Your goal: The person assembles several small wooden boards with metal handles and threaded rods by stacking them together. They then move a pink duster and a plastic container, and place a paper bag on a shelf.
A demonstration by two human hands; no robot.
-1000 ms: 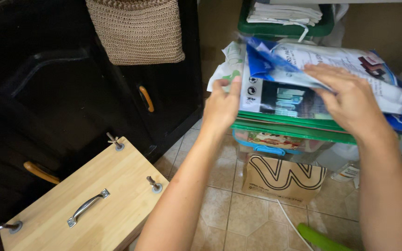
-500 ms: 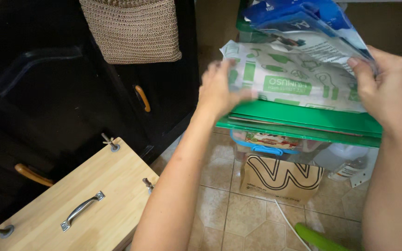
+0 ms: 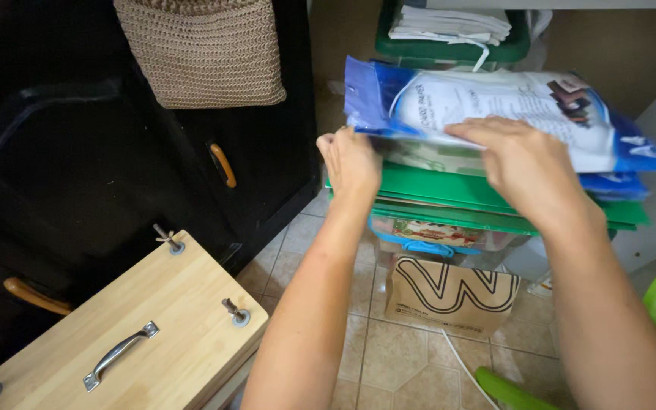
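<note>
Hands at a stack beside a black cabinet (image 3: 115, 175). Left hand (image 3: 351, 163) grips the left edge of a blue-and-white plastic packet (image 3: 510, 106); right hand (image 3: 521, 163) lies flat on top, fingers spread. Packet lies on green folders (image 3: 449, 193), above a clear bin and a brown paper bag (image 3: 449, 296).

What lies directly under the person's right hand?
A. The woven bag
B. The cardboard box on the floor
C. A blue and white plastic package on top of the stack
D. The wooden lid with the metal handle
C: the right hand lies flat on the blue and white plastic package, which tops the green folders.
</note>
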